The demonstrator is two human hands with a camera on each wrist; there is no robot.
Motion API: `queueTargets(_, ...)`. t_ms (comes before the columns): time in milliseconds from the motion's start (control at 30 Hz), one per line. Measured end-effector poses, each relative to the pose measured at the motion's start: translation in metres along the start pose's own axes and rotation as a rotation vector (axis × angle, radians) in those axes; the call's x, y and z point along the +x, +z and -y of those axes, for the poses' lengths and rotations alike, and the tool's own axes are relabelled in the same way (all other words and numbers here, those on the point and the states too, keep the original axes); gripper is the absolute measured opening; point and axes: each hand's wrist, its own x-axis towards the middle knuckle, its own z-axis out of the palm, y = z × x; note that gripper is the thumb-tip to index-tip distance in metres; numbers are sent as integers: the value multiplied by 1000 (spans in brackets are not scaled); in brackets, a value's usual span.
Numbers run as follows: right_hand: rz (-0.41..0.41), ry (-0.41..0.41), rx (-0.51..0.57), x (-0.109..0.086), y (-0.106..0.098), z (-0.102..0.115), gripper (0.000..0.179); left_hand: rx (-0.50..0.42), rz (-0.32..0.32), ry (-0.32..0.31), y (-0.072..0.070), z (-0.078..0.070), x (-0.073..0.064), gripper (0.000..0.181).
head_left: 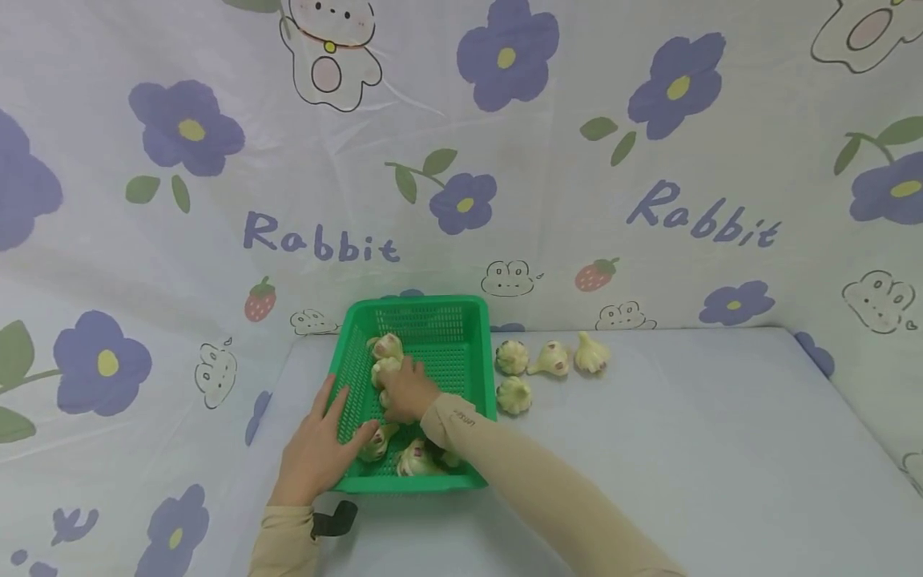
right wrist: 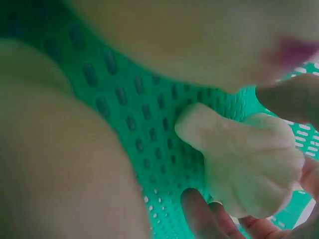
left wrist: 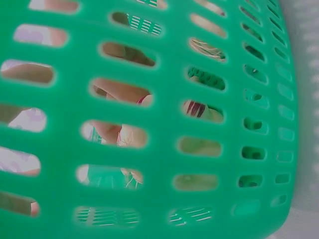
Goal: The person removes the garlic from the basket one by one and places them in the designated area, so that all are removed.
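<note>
Right hand [head_left: 405, 393] inside green basket [head_left: 472, 377], fingers curled around a garlic bulb [right wrist: 249, 164] (stem up-left in wrist view). Left hand [head_left: 317, 449] flat against basket's left wall, fingers straight. Four garlic bulbs [head_left: 513, 394] on tabletop [head_left: 685, 449] beside basket.

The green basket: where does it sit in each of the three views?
Head: green basket at centre, on the table, left hand on its left wall.
Left wrist: its slotted wall fills the picture.
Right wrist: its perforated floor behind a garlic bulb.
Shared landmark: the green mesh.
</note>
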Motion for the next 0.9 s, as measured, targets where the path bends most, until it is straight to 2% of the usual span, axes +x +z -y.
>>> queueTargets(267, 16, 1, 43, -1, 6, 1, 46, -2, -1, -2, 0, 0, -1, 91)
queueTargets(467, 21, -14, 15, -1, 9, -1, 52, -6, 4, -10, -2, -2, -2, 92)
queueTargets(667, 22, -10, 19, 2, 12, -4, 45, -1, -3, -7, -2, -2, -2, 92)
queueTargets(900, -13, -29, -29, 2, 11, -5, 43, -2, -5, -4, -1, -1, -2, 91)
